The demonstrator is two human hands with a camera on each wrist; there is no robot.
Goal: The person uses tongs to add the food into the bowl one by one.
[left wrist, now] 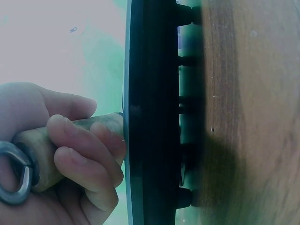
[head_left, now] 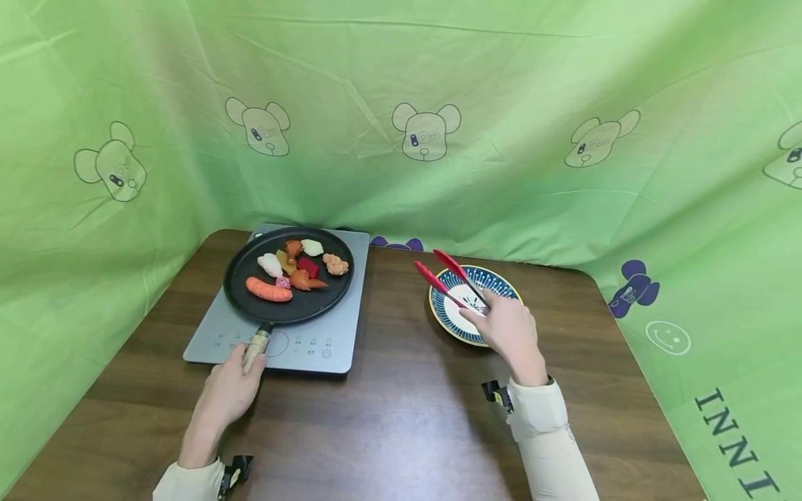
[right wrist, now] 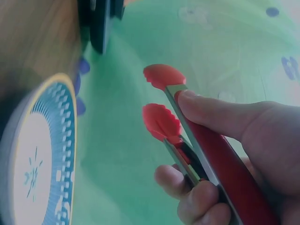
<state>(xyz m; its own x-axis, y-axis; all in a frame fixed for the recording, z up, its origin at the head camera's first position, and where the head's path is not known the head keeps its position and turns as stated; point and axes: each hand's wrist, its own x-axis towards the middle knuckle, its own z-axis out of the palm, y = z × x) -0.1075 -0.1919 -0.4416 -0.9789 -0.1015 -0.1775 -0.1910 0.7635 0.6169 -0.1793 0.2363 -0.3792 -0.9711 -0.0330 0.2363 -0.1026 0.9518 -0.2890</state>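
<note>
My left hand (head_left: 232, 390) grips the wooden handle (left wrist: 42, 154) of a black frying pan (head_left: 307, 306). Its fingers curl round the handle, close to the side of the cooktop in the left wrist view. In the pan lie a sausage (head_left: 269, 289), a crusty brown piece (head_left: 335, 264), a red piece (head_left: 308, 266), white pieces and several other food pieces. Over a blue-patterned plate (head_left: 441, 317), my right hand (head_left: 510, 337) holds a pair of tongs (right wrist: 199, 126) with red tips. The tips stand apart with nothing between them, pointing left and away.
The pan sits on a grey induction cooktop (head_left: 216, 341) at the back left of the wooden table (head_left: 401, 410). A green curtain (head_left: 351, 139) printed with bear faces hangs close behind the table and along both sides.
</note>
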